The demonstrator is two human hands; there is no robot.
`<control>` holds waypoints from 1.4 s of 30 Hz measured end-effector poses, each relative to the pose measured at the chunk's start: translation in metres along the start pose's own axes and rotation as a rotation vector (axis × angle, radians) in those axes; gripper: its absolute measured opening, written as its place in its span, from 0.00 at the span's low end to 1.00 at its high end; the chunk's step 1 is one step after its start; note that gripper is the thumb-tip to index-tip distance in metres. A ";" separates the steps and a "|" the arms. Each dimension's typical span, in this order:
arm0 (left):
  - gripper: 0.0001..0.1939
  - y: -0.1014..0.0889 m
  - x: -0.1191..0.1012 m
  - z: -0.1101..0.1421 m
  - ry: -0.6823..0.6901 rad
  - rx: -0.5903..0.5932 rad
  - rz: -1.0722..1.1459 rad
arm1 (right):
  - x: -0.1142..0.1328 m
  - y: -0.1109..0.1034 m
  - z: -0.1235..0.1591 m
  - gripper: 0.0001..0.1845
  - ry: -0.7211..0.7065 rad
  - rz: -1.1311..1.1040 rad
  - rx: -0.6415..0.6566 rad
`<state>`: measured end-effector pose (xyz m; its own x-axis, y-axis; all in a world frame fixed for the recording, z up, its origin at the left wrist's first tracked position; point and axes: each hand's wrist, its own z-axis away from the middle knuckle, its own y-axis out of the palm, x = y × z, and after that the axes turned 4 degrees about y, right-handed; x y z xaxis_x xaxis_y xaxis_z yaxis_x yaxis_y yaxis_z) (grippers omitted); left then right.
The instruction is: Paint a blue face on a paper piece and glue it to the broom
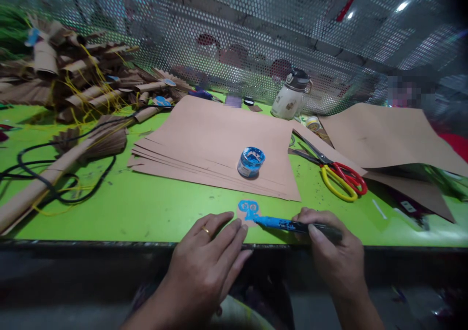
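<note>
My right hand (pixel 334 254) grips a black-and-blue marker (pixel 288 224), whose tip touches a small brown paper cutout (pixel 243 219). Bright blue shapes with two round openings cover the cutout's upper part. My left hand (pixel 210 257), a ring on one finger, lies with fingers stretched out, its fingertips resting at the cutout's lower left edge and partly hiding it. Behind the cutout, a small open jar of blue paint (pixel 250 163) stands on a stack of brown paper sheets (pixel 219 135).
Red-and-yellow-handled scissors (pixel 338 179) lie on the green table (pixel 164 208), right of the stack. More brown paper (pixel 380 135) is at the right, and a bottle (pixel 288 96) stands behind. At left are piled paper rolls (pixel 91 96) with yellow string and a black cord (pixel 47 184).
</note>
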<state>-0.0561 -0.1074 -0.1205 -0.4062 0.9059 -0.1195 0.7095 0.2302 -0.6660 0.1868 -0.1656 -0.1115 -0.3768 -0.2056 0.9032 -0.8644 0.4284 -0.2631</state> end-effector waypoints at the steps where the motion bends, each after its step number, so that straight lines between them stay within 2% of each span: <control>1: 0.13 0.000 0.000 0.000 0.002 0.001 0.002 | 0.000 0.000 0.001 0.05 0.006 -0.010 -0.001; 14: 0.12 -0.004 -0.001 -0.003 0.007 0.004 -0.016 | 0.006 0.003 0.002 0.08 -0.035 0.107 0.037; 23: 0.12 -0.003 0.000 -0.003 0.006 0.005 -0.004 | 0.012 0.001 0.000 0.09 -0.062 0.087 0.160; 33: 0.12 -0.003 0.000 -0.004 0.000 0.012 0.000 | 0.008 -0.009 -0.003 0.10 -0.075 0.062 0.239; 42: 0.12 -0.003 -0.001 -0.003 -0.004 0.007 -0.003 | 0.008 -0.011 -0.004 0.08 -0.081 -0.006 0.166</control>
<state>-0.0558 -0.1074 -0.1160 -0.4110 0.9037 -0.1203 0.7041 0.2308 -0.6716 0.1943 -0.1685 -0.1005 -0.3916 -0.2805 0.8764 -0.9071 0.2774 -0.3165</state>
